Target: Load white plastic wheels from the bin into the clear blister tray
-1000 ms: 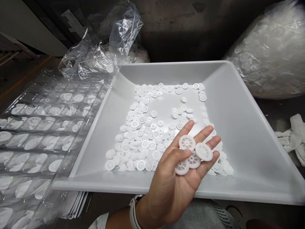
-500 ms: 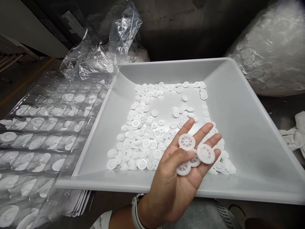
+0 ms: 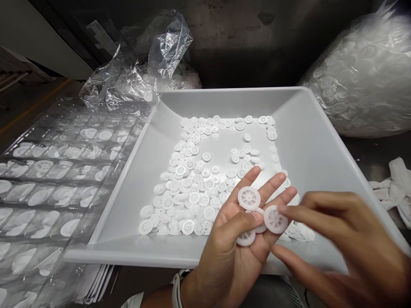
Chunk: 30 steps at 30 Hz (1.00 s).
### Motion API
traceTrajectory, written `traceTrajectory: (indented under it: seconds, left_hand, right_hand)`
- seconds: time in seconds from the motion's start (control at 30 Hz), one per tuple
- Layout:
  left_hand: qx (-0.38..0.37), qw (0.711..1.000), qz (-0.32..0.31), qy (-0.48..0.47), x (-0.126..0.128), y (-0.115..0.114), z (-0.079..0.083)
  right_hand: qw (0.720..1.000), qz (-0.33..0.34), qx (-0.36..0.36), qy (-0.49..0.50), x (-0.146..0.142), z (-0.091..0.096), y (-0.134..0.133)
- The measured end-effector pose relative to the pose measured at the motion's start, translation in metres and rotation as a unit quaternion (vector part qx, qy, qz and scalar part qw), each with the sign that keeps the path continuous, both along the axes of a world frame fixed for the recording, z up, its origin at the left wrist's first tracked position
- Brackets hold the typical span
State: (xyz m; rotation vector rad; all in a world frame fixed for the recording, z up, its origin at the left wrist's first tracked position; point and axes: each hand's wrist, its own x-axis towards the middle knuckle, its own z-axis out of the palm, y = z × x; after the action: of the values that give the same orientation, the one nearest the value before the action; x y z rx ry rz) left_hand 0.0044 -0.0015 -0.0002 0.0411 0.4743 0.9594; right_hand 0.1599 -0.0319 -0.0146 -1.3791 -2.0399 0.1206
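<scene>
My left hand (image 3: 236, 244), palm up over the near side of a grey-white tray (image 3: 324, 141), holds several round white plastic spoked wheels. Its thumb presses on them. One wheel (image 3: 249, 198) lies across the fingers, and another wheel (image 3: 275, 219) sits at the right side of the hand. From the right comes my right hand (image 3: 337, 239), partly blurred. Its index fingertip is at the rim of the rightmost wheel, while its thumb is apart below. Many like wheels (image 3: 194, 198) lie loose in the tray, mostly toward its left and near sides.
To the left lie stacked clear plastic compartment trays (image 3: 67, 171) with white parts in them. Behind them is a crumpled clear bag (image 3: 138, 81). A large clear bag (image 3: 362, 81) full of white wheels stands at the back right, with white cloth (image 3: 393, 184) below it.
My right hand has come into view from the right and reached the rightmost wheel. My left hand keeps its hold on the wheels. The view has shifted slightly.
</scene>
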Motion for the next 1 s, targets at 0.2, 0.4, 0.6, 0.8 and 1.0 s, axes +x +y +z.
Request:
traceTrajectory:
  seconds: [0.2, 0.4, 0.6, 0.8, 1.0]
  left_hand:
    - [0.01, 1.0, -0.002, -0.018, 0.0, 0.0, -0.003]
    - [-0.045, 0.998, 0.029, -0.017, 0.002, 0.001, 0.002]
    - [-0.074, 0.996, 0.04, -0.021, 0.004, 0.001, -0.001]
    - [-0.062, 0.997, 0.006, -0.041, 0.003, 0.003, -0.004]
    - [-0.075, 0.994, 0.044, -0.062, 0.003, 0.003, -0.004]
  right_hand:
    - [0.998, 0.034, 0.009, -0.043, 0.007, -0.001, 0.003]
    - [0.993, 0.034, 0.045, -0.099, 0.01, -0.009, 0.006]
    - [0.99, 0.022, 0.08, -0.116, 0.002, -0.01, 0.001]
    - [0.985, 0.118, 0.068, -0.11, -0.003, 0.002, 0.0]
    - [0.988, 0.111, 0.075, -0.081, 0.003, -0.004, -0.003]
